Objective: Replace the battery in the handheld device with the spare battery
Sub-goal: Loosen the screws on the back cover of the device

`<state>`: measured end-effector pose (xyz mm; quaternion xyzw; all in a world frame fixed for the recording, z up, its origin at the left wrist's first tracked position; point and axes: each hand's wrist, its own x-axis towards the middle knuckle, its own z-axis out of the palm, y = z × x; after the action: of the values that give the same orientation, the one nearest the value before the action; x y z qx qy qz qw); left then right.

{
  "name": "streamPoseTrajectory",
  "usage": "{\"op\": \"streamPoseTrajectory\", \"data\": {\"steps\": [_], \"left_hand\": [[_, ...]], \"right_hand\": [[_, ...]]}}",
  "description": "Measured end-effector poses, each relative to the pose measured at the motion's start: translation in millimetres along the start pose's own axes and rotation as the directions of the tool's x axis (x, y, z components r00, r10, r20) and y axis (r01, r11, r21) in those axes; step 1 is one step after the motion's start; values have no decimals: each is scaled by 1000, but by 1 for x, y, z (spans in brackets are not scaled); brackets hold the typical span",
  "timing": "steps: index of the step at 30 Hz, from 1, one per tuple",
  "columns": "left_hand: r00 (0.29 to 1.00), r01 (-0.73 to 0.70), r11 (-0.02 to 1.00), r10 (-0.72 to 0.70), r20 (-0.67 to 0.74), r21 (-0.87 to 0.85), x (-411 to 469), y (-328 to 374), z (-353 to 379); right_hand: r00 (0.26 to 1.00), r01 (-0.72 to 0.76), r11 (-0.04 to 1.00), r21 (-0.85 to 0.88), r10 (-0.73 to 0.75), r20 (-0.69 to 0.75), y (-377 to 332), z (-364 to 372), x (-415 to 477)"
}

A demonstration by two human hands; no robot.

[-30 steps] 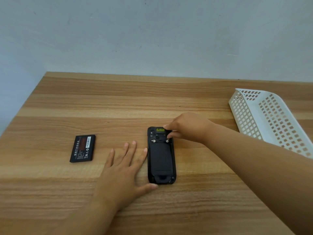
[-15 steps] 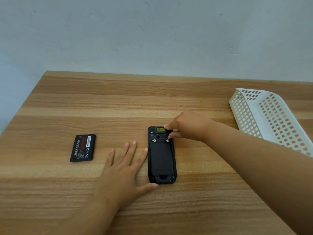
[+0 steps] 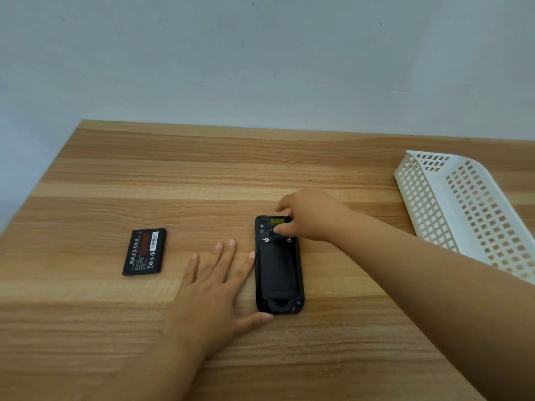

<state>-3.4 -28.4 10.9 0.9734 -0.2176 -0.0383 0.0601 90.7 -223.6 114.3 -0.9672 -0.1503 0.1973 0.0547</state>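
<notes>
A black handheld device [image 3: 278, 273] lies face down on the wooden table [image 3: 260, 175], its back cover on and two small metal latches near its top. My left hand [image 3: 215, 293] lies flat on the table against the device's left side, fingers spread, thumb at its lower corner. My right hand [image 3: 307, 215] reaches over the device's top end, fingertips pinched at its upper right part near the right latch. A black spare battery [image 3: 144, 252] with a red label lies flat to the left, apart from both hands.
A white plastic lattice basket [image 3: 463, 209] stands tilted at the right edge of the table. A pale wall rises behind the table's far edge. The table's left edge runs diagonally at the left.
My right thumb has shifted slightly left and down over the device's top, between the two latches. The device, battery and left hand have stayed in place.
</notes>
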Motion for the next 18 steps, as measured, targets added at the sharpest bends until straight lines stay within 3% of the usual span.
{"op": "streamPoseTrajectory", "data": {"steps": [6, 18], "left_hand": [[1000, -6, 1000, 6, 0, 11, -1, 0, 0], [1000, -9, 1000, 9, -11, -8, -1, 0, -1]], "right_hand": [[980, -102, 984, -143, 124, 155, -31, -8, 19], [974, -159, 977, -144, 179, 139, -40, -12, 22]]}}
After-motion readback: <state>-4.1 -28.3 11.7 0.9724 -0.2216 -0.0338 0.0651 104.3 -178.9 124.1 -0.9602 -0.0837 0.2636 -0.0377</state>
